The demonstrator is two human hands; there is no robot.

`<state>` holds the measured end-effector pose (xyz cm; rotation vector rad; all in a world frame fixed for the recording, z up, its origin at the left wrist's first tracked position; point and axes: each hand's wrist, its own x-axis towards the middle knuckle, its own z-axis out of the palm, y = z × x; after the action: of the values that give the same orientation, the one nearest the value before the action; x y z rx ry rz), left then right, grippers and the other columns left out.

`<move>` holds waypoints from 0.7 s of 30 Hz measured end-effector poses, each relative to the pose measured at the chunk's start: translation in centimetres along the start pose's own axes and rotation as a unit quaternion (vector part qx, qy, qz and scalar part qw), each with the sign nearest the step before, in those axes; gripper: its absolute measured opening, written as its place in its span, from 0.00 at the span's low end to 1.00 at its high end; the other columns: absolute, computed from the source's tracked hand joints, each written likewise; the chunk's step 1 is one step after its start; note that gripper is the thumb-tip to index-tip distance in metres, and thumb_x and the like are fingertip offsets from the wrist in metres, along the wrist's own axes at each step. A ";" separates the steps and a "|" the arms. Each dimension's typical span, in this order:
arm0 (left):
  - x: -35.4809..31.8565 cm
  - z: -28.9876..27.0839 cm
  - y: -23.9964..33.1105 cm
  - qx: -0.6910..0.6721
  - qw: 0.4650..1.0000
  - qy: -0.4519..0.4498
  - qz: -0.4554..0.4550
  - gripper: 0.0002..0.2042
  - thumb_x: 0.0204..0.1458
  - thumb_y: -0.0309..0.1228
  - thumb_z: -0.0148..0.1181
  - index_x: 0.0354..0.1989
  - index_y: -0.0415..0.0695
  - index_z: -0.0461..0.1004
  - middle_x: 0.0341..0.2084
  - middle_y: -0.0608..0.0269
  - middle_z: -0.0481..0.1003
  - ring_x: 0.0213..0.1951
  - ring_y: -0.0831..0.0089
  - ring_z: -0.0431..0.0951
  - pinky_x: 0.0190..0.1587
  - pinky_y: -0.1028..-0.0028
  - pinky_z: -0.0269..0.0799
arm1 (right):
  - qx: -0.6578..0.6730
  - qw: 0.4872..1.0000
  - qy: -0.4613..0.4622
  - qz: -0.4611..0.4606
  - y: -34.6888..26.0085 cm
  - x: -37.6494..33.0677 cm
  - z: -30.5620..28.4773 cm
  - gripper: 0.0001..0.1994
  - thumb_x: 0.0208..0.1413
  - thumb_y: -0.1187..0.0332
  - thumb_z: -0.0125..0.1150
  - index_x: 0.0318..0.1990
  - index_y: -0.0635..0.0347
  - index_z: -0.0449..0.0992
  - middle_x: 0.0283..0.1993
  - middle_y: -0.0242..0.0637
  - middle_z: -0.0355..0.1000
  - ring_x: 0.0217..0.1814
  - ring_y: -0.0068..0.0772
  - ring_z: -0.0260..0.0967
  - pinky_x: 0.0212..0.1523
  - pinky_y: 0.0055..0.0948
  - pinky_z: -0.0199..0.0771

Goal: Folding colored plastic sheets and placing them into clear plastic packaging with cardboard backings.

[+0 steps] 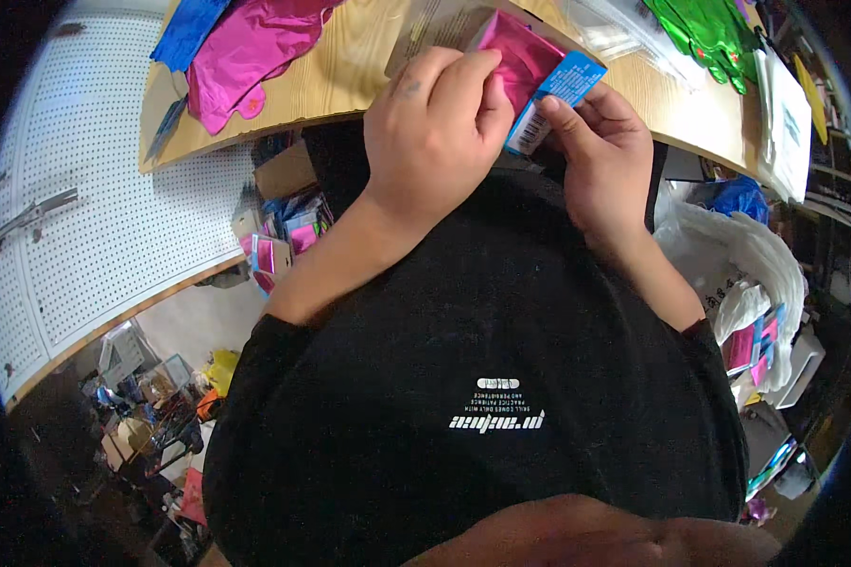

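Observation:
Over the front edge of the wooden table I hold a folded piece of shiny pink foil (528, 59) with a blue card (569, 79) along its right side. The card carries a barcode on its lower part. My left hand (437, 132) has its fingers curled against the foil's left side, which they partly hide. With thumb and fingers, my right hand (610, 156) pinches the blue card. Behind the foil lies a greyish-brown card sheet (427, 30) with small print, partly covered by my left hand.
On the wooden table (336, 71) lie crumpled pink foil (255, 57), blue foil (187, 33), green foil (704, 38) and clear plastic sleeves (633, 42). White pegboard (95, 170) stands left. Small packets (272, 253) sit below the table; a white plastic bag (761, 246) is at right.

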<state>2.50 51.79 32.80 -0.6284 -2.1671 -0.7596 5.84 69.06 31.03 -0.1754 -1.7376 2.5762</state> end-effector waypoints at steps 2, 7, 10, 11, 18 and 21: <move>0.5 0.0 0.4 -0.006 0.999 -0.011 -0.029 0.10 0.47 0.23 0.72 0.39 0.43 0.83 0.32 0.58 0.80 0.31 0.60 0.82 0.34 0.66 0.80 | -0.029 1.000 0.004 0.003 -0.4 0.0 0.2 0.13 0.62 0.81 0.65 0.54 0.67 0.78 0.49 0.40 0.82 0.48 0.27 0.80 0.53 0.28 0.81; 1.1 0.8 -1.1 0.021 0.997 0.022 0.065 0.12 0.47 0.24 0.72 0.41 0.43 0.82 0.33 0.60 0.80 0.30 0.64 0.82 0.35 0.68 0.80 | -0.009 1.000 -0.004 -0.013 -0.9 0.0 0.9 0.11 0.60 0.81 0.68 0.50 0.67 0.79 0.43 0.37 0.82 0.43 0.25 0.79 0.48 0.26 0.81; 1.0 0.6 -0.8 0.014 0.998 0.010 0.053 0.13 0.47 0.25 0.73 0.41 0.43 0.81 0.34 0.60 0.79 0.30 0.65 0.81 0.35 0.69 0.80 | -0.019 0.999 -0.002 -0.033 -0.4 0.0 0.7 0.10 0.59 0.81 0.69 0.47 0.65 0.79 0.40 0.34 0.81 0.40 0.22 0.78 0.44 0.23 0.80; 1.0 0.4 -0.5 0.014 0.998 0.010 0.053 0.13 0.47 0.25 0.73 0.41 0.43 0.81 0.34 0.60 0.79 0.30 0.65 0.81 0.35 0.69 0.80 | -0.017 0.999 0.002 -0.039 -0.2 0.0 0.6 0.09 0.59 0.81 0.69 0.46 0.65 0.79 0.39 0.33 0.80 0.39 0.21 0.77 0.43 0.23 0.79; 1.0 -0.2 -0.8 -0.066 0.997 -0.032 0.013 0.17 0.46 0.29 0.77 0.45 0.43 0.82 0.41 0.57 0.78 0.35 0.63 0.81 0.37 0.68 0.79 | -0.046 0.997 0.017 -0.058 -0.6 -0.1 0.8 0.09 0.59 0.80 0.70 0.45 0.64 0.79 0.38 0.32 0.81 0.37 0.20 0.75 0.40 0.20 0.76; 1.0 -0.1 -1.3 -0.059 0.997 -0.051 0.013 0.18 0.47 0.29 0.76 0.48 0.44 0.82 0.43 0.56 0.78 0.38 0.61 0.81 0.41 0.67 0.79 | -0.025 0.999 0.004 -0.035 -0.9 -0.1 0.9 0.10 0.59 0.80 0.70 0.46 0.64 0.79 0.38 0.32 0.81 0.35 0.19 0.74 0.39 0.20 0.75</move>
<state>1.16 50.98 33.20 -0.7692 -2.2135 -0.8647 5.78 68.57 32.21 -0.1228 -1.7741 2.4813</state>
